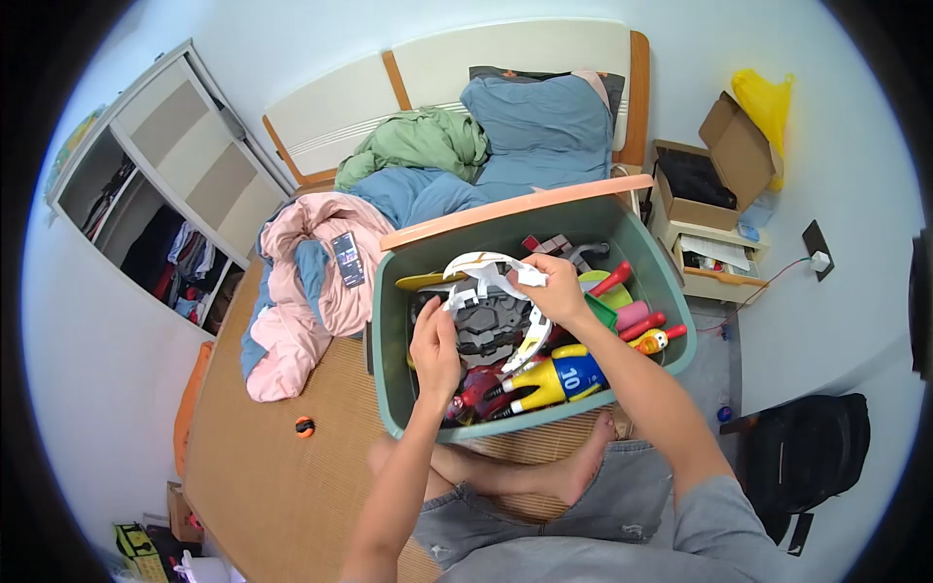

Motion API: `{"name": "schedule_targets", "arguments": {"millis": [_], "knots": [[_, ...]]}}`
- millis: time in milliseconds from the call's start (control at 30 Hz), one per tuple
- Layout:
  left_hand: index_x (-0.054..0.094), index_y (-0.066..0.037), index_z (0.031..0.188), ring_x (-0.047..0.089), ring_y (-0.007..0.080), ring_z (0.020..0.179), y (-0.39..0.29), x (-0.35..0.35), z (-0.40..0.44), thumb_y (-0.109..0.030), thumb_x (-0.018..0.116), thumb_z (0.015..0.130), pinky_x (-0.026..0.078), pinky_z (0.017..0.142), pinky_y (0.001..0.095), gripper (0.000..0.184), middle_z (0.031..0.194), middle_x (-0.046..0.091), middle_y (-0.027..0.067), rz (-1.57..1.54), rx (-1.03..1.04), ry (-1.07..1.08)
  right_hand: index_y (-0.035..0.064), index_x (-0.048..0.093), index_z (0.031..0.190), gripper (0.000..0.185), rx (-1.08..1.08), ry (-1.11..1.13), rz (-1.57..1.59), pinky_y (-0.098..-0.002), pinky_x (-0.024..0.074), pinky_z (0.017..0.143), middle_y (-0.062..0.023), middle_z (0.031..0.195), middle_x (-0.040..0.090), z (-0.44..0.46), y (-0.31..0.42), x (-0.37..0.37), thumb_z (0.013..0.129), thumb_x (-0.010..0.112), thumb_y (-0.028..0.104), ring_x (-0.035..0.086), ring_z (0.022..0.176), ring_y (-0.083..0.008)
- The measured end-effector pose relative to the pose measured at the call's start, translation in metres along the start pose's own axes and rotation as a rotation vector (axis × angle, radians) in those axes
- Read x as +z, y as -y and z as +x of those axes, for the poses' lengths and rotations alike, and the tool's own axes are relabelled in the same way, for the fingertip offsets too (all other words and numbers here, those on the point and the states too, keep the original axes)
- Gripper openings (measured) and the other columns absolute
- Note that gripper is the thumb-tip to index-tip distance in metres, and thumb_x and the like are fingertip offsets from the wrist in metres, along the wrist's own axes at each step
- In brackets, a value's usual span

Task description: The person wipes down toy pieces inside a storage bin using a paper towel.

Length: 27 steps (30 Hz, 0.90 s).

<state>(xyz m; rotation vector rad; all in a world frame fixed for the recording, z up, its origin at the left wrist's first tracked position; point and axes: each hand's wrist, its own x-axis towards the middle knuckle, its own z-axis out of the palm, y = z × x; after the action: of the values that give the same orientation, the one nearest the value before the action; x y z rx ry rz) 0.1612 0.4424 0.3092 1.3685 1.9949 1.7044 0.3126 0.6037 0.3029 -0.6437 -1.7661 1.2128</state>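
Note:
Both of my hands are over a green storage bin (387,374) full of toys. Between them is a white, curved plastic toy part (482,260) with yellow and gold details, roughly ring-shaped with an open middle. My right hand (552,291) pinches its upper right side. At its left edge, my left hand (434,350) has its fingers closed on the part. Under it lies a dark grey, moulded plastic piece (491,325). Close to my right forearm is a toy figure (569,377) in a blue number 10 shirt and yellow trousers.
The bin has an orange-pink rim or lid edge (525,207) at its far side. A phone (347,259) lies on a pink blanket (301,233). An orange-and-black round object (304,427) sits on the woven mat (262,486). At right stand a drawer cabinet (714,285) and a black backpack (807,452).

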Motion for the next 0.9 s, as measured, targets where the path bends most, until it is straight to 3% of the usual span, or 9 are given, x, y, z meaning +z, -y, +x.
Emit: {"name": "schedule_targets", "arguments": {"millis": [33,100,133,167,467,733,833,867,900], "knots": [[0.064,0.003,0.111,0.062,0.0334,0.102,0.003,-0.009,-0.023,-0.028,0.044,0.101,0.047,0.089,0.0367,0.038,0.116,0.062,0.0237,0.138,0.096,0.034,-0.0005,0.068,0.088,0.018,-0.057,0.029,-0.019,-0.0238,0.0463,0.062,-0.0011,0.074,0.067,-0.008,0.004,0.003,0.082,0.076,0.015,0.057,0.07,-0.0044],[0.064,0.001,0.109,0.065,0.0375,0.085,0.004,-0.018,-0.05,-0.031,0.044,0.101,0.05,0.075,0.0396,0.038,0.093,0.066,0.0244,0.255,-0.109,0.094,0.0005,0.068,0.088,0.018,-0.117,0.03,-0.054,-0.0242,0.0466,0.061,-0.0023,0.073,0.067,-0.012,-0.001,0.003,0.082,0.076,0.016,0.057,0.068,-0.0053],[0.064,-0.002,0.11,0.063,0.0401,0.07,0.004,-0.02,-0.052,-0.033,0.043,0.101,0.048,0.063,0.0432,0.039,0.075,0.063,0.0228,0.278,-0.004,0.082,0.0011,0.068,0.088,0.018,-0.118,0.02,-0.076,-0.0241,0.0466,0.061,-0.0025,0.073,0.067,-0.015,-0.003,0.002,0.082,0.076,0.016,0.057,0.068,-0.0053],[0.065,-0.002,0.106,0.061,0.0402,0.066,0.002,-0.015,-0.055,-0.034,0.042,0.101,0.047,0.06,0.0451,0.039,0.072,0.062,0.0216,0.342,0.078,0.06,0.0017,0.068,0.088,0.018,-0.125,0.01,-0.103,-0.0241,0.0465,0.061,-0.0028,0.072,0.067,-0.016,-0.004,0.0,0.082,0.076,0.017,0.057,0.068,-0.0053],[0.069,-0.003,0.101,0.063,0.0409,0.07,0.012,-0.01,-0.044,-0.029,0.031,0.102,0.048,0.065,0.0497,0.046,0.074,0.065,0.0214,0.436,0.061,0.061,0.0025,0.069,0.085,0.013,-0.271,-0.049,-0.151,-0.0272,0.0503,0.062,-0.0087,0.074,0.069,-0.018,0.003,0.0,0.076,0.075,0.009,0.065,0.068,-0.0109],[0.061,0.0,0.082,0.061,0.0428,0.07,0.012,-0.011,-0.045,-0.032,0.046,0.096,0.047,0.066,0.0502,0.038,0.072,0.063,0.0235,0.308,-0.021,0.118,0.0027,0.069,0.086,0.012,-0.326,-0.104,-0.202,-0.0292,0.0498,0.061,-0.0098,0.073,0.069,-0.02,0.001,0.003,0.077,0.073,0.01,0.065,0.066,-0.0122],[0.066,0.001,0.081,0.063,0.0419,0.073,0.007,-0.019,-0.046,-0.038,0.055,0.09,0.049,0.069,0.0473,0.042,0.075,0.063,0.0248,0.353,-0.097,0.498,0.0022,0.068,0.085,0.015,-0.244,-0.188,-0.139,-0.027,0.0461,0.058,-0.006,0.069,0.066,-0.018,0.002,0.003,0.079,0.075,0.014,0.057,0.064,-0.0076],[0.068,0.001,0.081,0.064,0.0405,0.074,0.016,-0.019,-0.049,-0.041,0.058,0.088,0.05,0.07,0.0456,0.044,0.078,0.066,0.0228,0.399,0.018,0.643,0.0012,0.068,0.084,0.016,-0.248,-0.227,-0.145,-0.0278,0.0468,0.057,-0.0066,0.067,0.065,-0.018,0.003,0.004,0.079,0.075,0.014,0.059,0.061,-0.0095],[0.068,0.001,0.088,0.063,0.0345,0.081,0.006,-0.023,-0.05,-0.036,0.056,0.091,0.049,0.074,0.0418,0.039,0.086,0.066,0.0209,0.419,-0.021,0.858,0.0009,0.067,0.084,0.018,-0.205,-0.239,-0.106,-0.028,0.0461,0.056,-0.0052,0.067,0.064,-0.018,0.002,0.006,0.079,0.076,0.016,0.057,0.06,-0.0099]]}}
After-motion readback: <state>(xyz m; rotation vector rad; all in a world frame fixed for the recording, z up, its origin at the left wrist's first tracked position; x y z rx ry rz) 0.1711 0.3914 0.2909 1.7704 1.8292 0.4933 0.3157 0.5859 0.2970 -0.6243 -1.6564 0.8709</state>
